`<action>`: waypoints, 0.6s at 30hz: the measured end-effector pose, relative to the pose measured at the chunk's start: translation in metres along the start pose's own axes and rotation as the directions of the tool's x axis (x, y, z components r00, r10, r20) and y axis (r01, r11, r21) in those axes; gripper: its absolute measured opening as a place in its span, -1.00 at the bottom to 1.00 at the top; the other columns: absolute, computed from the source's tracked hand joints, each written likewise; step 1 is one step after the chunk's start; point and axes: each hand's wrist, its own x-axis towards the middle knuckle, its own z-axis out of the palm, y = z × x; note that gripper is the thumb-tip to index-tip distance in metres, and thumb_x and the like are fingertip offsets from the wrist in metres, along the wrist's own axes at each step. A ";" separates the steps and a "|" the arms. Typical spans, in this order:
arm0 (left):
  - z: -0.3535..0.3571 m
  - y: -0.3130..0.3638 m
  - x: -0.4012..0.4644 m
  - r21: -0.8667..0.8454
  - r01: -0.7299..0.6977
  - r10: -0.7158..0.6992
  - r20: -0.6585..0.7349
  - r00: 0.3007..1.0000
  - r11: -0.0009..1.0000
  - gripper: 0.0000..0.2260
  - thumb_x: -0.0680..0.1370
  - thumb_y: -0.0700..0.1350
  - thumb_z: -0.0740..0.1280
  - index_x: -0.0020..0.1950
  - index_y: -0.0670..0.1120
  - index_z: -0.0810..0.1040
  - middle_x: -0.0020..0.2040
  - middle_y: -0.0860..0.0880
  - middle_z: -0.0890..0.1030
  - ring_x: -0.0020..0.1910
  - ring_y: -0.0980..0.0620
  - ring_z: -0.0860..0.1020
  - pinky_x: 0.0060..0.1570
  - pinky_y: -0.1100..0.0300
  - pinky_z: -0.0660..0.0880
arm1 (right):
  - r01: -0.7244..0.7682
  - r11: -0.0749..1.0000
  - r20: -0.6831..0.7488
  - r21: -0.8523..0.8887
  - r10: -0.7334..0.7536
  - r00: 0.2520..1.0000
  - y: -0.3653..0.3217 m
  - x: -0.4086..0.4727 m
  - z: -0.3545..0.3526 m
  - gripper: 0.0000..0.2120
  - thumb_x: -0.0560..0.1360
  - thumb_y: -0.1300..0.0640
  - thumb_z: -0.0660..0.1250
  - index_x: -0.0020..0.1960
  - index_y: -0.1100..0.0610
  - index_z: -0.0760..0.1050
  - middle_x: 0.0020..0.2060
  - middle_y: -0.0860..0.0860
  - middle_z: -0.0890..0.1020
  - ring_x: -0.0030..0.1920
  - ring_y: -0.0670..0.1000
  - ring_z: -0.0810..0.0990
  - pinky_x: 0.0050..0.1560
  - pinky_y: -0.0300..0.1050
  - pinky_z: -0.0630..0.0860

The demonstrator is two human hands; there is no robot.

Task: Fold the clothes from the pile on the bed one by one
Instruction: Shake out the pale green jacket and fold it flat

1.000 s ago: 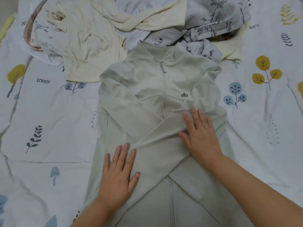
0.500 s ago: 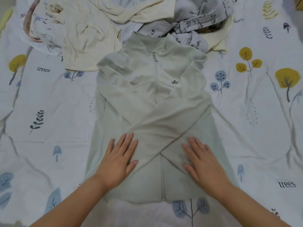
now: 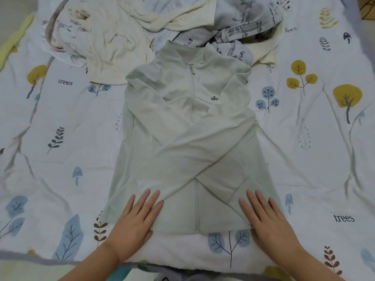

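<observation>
Pressing flat, left hand [image 3: 135, 224] and right hand [image 3: 267, 222] touch jacket [image 3: 188, 126].

Both forearms run out of the frame at the bottom edge, so only the left hand [image 3: 135, 224] and right hand [image 3: 269, 222] show whole. The pile of clothes [image 3: 154, 23] is cut off by the top edge, and the jacket [image 3: 188, 138] collar covers its near part. The crossed sleeves hide the middle of the jacket's zipper. At the upper right corner a brown object [image 3: 368, 8] is cropped and cannot be identified. The bed sheet [image 3: 324, 159] continues past every edge.
</observation>
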 end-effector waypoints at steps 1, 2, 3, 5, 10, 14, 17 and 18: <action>0.002 0.002 0.000 0.014 0.019 -0.018 -0.052 0.998 1.000 -0.39 0.29 -0.15 0.34 0.34 -0.13 0.32 0.32 -0.20 0.48 0.29 -0.27 0.44 0.30 -0.13 0.20 | 0.005 1.000 -0.022 0.000 -0.005 1.000 0.001 0.000 0.002 -0.28 0.18 0.31 0.39 0.32 0.18 0.28 0.20 0.24 0.55 0.18 0.28 0.54 0.37 0.02 -0.04; 0.003 0.004 0.001 0.025 0.042 -0.039 -0.107 0.993 0.999 -0.46 0.33 -0.22 0.22 0.32 -0.14 0.33 0.30 -0.21 0.49 0.27 -0.29 0.45 0.30 -0.14 0.21 | 0.000 1.000 -0.040 -0.002 0.000 0.999 0.002 0.001 0.002 -0.29 0.20 0.29 0.38 0.32 0.17 0.26 0.19 0.24 0.56 0.17 0.28 0.55 0.37 0.01 -0.04; 0.001 0.004 0.003 0.028 0.077 -0.072 -0.129 0.989 0.997 -0.47 0.32 -0.28 0.09 0.31 -0.14 0.33 0.28 -0.22 0.51 0.24 -0.30 0.48 0.28 -0.17 0.28 | 0.007 1.000 -0.065 -0.010 -0.007 0.998 0.004 0.003 0.003 -0.37 0.27 0.25 0.29 0.33 0.17 0.25 0.18 0.23 0.56 0.16 0.28 0.55 0.38 0.01 -0.04; -0.004 0.003 0.008 0.027 0.125 -0.122 -0.114 0.986 0.992 -0.44 0.29 -0.33 -0.02 0.28 -0.14 0.33 0.23 -0.23 0.55 0.16 -0.31 0.53 0.08 -0.20 0.48 | 0.022 0.999 -0.092 -0.030 -0.024 0.995 0.008 0.006 0.003 -0.47 0.34 0.23 0.09 0.32 0.18 0.25 0.16 0.22 0.58 0.15 0.25 0.57 0.38 0.00 -0.03; -0.012 -0.008 0.014 0.079 0.060 -0.050 -0.121 0.991 0.995 -0.40 0.25 -0.35 -0.04 0.20 -0.12 0.50 0.09 -0.20 0.63 0.01 -0.27 0.62 -0.17 -0.15 0.57 | 0.112 0.991 -0.137 -0.074 -0.121 0.983 0.019 0.019 0.003 -0.55 0.32 0.28 0.14 0.17 0.20 0.54 0.03 0.20 0.65 0.01 0.23 0.65 0.30 -0.06 0.29; -0.027 -0.018 0.014 0.051 -0.016 0.020 -0.085 0.996 0.999 -0.47 0.24 -0.38 0.07 0.01 -0.12 0.69 0.02 -0.13 0.67 -0.06 -0.18 0.66 -0.26 0.06 0.62 | 0.120 0.993 -0.012 -0.010 -0.121 0.993 0.023 0.018 -0.010 -0.39 -0.08 0.39 0.63 -0.02 0.21 0.67 -0.06 0.17 0.68 -0.09 0.17 0.69 -0.22 0.02 0.60; -0.043 -0.023 0.011 -0.045 -0.070 0.070 0.017 0.997 0.997 -0.30 -0.11 -0.38 0.53 0.02 -0.06 0.69 0.02 -0.07 0.68 -0.06 -0.08 0.67 -0.25 0.22 0.60 | 0.144 0.989 -0.015 -0.024 -0.145 0.989 0.021 0.012 -0.024 -0.52 0.06 0.42 0.49 -0.04 0.17 0.68 -0.08 0.12 0.70 -0.11 0.12 0.69 -0.26 -0.05 0.60; -0.046 -0.022 0.008 -0.043 -0.054 0.057 0.068 0.996 0.998 -0.21 -0.22 -0.33 0.57 0.02 -0.04 0.69 0.01 -0.05 0.68 -0.06 -0.04 0.67 -0.24 0.26 0.60 | 0.147 0.989 0.001 0.005 -0.147 0.989 0.018 0.011 -0.031 -0.59 0.16 0.40 0.35 -0.04 0.16 0.68 -0.09 0.11 0.70 -0.12 0.11 0.70 -0.27 -0.09 0.60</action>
